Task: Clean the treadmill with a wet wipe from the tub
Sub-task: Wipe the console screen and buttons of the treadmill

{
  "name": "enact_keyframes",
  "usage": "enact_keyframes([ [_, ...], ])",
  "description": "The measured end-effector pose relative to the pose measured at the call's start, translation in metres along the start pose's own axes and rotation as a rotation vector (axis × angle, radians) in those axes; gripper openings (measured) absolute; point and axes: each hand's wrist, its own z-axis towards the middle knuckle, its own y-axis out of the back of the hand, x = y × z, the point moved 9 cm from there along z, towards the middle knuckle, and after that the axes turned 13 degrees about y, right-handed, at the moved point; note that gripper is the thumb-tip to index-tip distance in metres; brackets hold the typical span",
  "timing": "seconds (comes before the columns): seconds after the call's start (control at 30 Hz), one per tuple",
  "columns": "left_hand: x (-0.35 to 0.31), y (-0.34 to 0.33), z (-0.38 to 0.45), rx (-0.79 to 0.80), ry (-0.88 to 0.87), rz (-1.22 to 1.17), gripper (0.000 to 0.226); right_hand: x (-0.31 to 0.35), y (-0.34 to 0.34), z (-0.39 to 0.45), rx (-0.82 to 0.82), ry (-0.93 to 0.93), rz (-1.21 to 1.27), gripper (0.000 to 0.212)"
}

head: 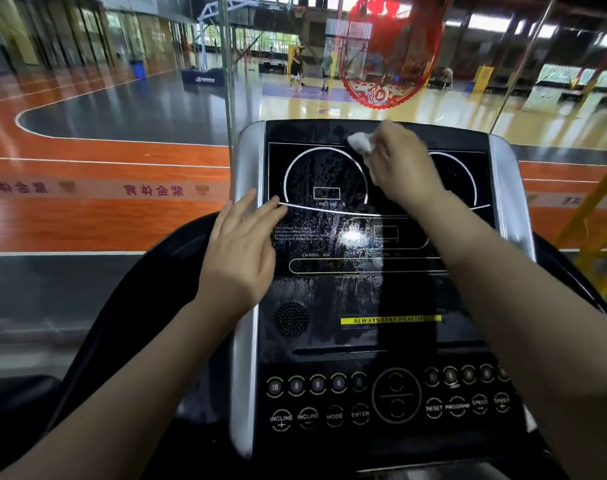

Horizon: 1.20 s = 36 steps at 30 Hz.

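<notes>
— Buttons [333, 415] nearest us look dry; the row along the bottom of the console [364, 341] hasn't a streak on it, as far as I can see.

— Right. The wet smears sit higher, on the display [329, 237]. The wipe [360, 143] is up at its top edge, bunched under the right hand [404, 168], whose fingers curl round it and press it to the glass.

— And the left hand [241, 247]?

— Flat and relaxed, fingers straight, resting across the silver rim [244, 161] with the tips on the display. It holds nothing.

— So what could go wrong?

— A few things, I'd guess. The wipe is crumpled small, so it may leave strips untouched between passes. Those beads of moisture could dry into marks if nobody goes back over them.

— The speaker [291, 318] worries me more.

— Fair. A dripping wipe dragged over that grille might push water into the holes. Same with the buttons: pressing hard there could trigger a key, though I can't tell whether the machine is powered.

— And that left hand?

— Bare fingertips on wet glass will likely leave fresh prints just where it was cleaned.

— The tub?

— Not in sight from here.
</notes>
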Motion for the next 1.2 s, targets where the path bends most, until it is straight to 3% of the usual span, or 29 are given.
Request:
enact_keyframes([
  [0.1,-0.002,0.0,-0.001,-0.001,-0.009,0.022,0.054,0.007,-0.006,-0.027,-0.082,-0.075,0.044,0.016],
  [0.2,-0.005,-0.001,-0.002,-0.007,-0.024,0.062,0.054,0.086,-0.037,-0.108,0.197,0.276,0.199,0.005],
  [0.3,-0.009,-0.004,-0.002,-0.003,-0.056,0.159,0.053,0.129,-0.054,-0.178,0.536,0.603,0.298,0.01],
  [0.37,-0.013,-0.009,-0.004,0.015,-0.105,0.251,0.052,0.125,-0.053,-0.166,0.6,0.716,0.254,0.007],
  [0.43,-0.015,-0.012,-0.006,0.029,-0.136,0.306,0.052,0.094,-0.046,-0.109,0.459,0.609,0.114,0.021],
  [0.5,-0.015,-0.011,-0.006,0.021,-0.135,0.316,0.052,0.032,-0.017,-0.041,0.16,0.344,-0.014,0.031],
  [0.57,-0.015,-0.009,-0.006,0.0,-0.133,0.305,0.051,-0.025,0.007,-0.012,-0.048,0.023,-0.024,0.023],
  [0.63,-0.016,-0.008,-0.008,-0.018,-0.132,0.283,0.049,-0.027,-0.002,-0.025,-0.08,-0.052,-0.014,0.015],
  [0.7,-0.018,-0.005,-0.009,-0.047,-0.139,0.267,0.049,0.022,-0.022,-0.066,0.021,0.145,0.043,0.01],
  [0.83,-0.028,-0.008,-0.012,-0.088,-0.215,0.42,0.047,0.1,-0.041,-0.185,0.485,0.668,0.294,0.008],
  [0.9,-0.034,-0.009,-0.01,-0.095,-0.204,0.459,0.045,0.099,-0.039,-0.196,0.581,0.858,0.302,0.007],
  [0.97,-0.046,-0.009,-0.006,-0.088,-0.171,0.397,0.044,0.088,-0.031,-0.162,0.553,0.981,0.201,0.002],
  [1.0,-0.054,-0.011,-0.003,-0.077,-0.174,0.343,0.044,0.071,-0.026,-0.125,0.456,0.908,0.128,0.005],
  [1.07,-0.069,-0.019,0.002,-0.046,-0.19,0.249,0.045,0.015,0.0,-0.04,0.175,0.579,-0.007,0.016],
  [1.13,-0.077,-0.028,0.008,-0.017,-0.153,0.187,0.048,-0.031,0.016,0.002,0.038,0.267,-0.002,0.024],
  [1.2,-0.079,-0.034,0.015,-0.005,-0.097,0.154,0.052,-0.025,0.008,-0.013,0.015,0.244,0.027,0.017],
])
